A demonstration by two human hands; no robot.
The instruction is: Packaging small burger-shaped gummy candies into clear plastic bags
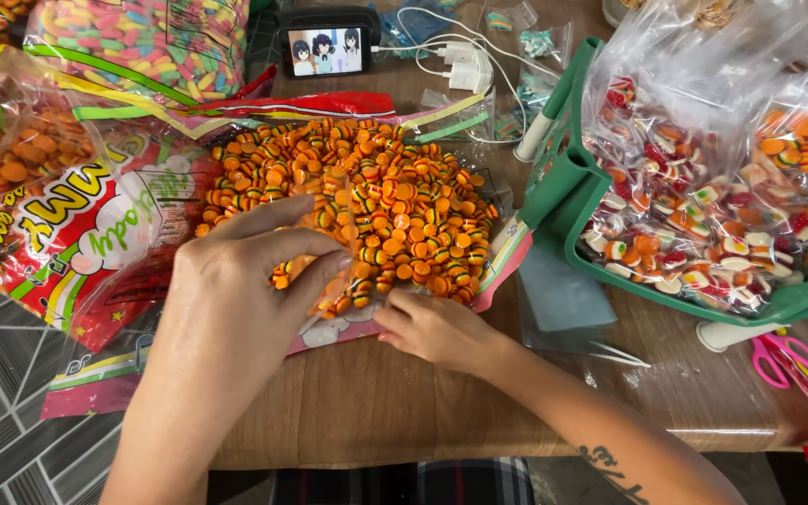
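While the left hand (236, 281) fingers pinch candies (367, 201), the right hand (432, 327) seems clenched on some.

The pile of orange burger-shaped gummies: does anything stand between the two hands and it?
Nothing visible does. The left hand is already at the pile of orange burger-shaped gummies, fingers holding a few at its near edge. The right hand touches the near edge too.
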